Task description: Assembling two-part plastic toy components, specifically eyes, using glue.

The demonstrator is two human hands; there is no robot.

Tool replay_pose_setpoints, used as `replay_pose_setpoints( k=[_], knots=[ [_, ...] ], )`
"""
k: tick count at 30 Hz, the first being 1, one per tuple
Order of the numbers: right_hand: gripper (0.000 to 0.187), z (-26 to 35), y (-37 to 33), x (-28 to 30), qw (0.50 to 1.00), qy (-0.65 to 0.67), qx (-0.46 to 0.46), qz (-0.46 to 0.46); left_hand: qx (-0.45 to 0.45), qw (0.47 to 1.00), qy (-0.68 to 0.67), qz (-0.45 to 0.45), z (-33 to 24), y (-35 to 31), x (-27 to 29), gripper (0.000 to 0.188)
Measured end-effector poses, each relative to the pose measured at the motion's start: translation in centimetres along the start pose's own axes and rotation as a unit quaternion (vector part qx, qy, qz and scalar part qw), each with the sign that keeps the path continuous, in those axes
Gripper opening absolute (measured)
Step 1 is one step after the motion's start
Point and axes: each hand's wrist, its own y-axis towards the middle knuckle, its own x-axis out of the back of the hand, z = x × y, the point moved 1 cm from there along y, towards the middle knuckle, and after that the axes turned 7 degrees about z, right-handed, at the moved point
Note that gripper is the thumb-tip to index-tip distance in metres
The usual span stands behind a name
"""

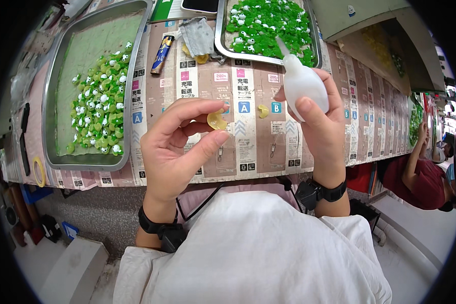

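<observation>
Evidently the work is under way on a single piece: the left hand (169, 147) pinches a small translucent yellow plastic cup (216, 121) between thumb and forefinger above the counter (243, 137), and the right hand (324, 119) is wrapped around a soft white plastic squeeze bottle (305, 86), its thin nozzle pointing up and away from the cup. Nothing shows attached to that cup, so it seems unfinished, and a second loose yellow plastic piece (263, 111) lies on the counter between the two hands. To the left, a shallow rectangular metal tray (86, 166) holds a heap of mixed yellow, green and white pieces (99, 106), which look like the completed share; at the far side, a silver metal tray (253, 57) is thickly covered with bright green and white pieces (268, 25), which I would judge to be parts awaiting use. How many remain cannot be told. As for room, the middle of the counter, from the hands to its near edge, is free of tall things, while the left tray's right rim stands near the left hand. Farther back, a blue-and-gold tube (162, 54) and a crumpled grey cloth (197, 36) lie between the trays, narrowing the space there, and the right hand's bottle stands out in front of the far tray's rim.
</observation>
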Motion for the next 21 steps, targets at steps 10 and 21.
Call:
replay_pose_setpoints(
  k=[10,21],
  knots=[
    [0.044,2.4,-1.7,0.0,0.993,-0.018,0.117,-0.013,-0.010,0.999,0.017,0.025,0.0,0.0,-0.5,0.032],
    [0.036,2.8,-2.0,-0.5,0.958,-0.169,0.225,0.053,-0.020,0.998,0.035,0.052,-0.2,0.0,-0.9,0.032]
  ],
)
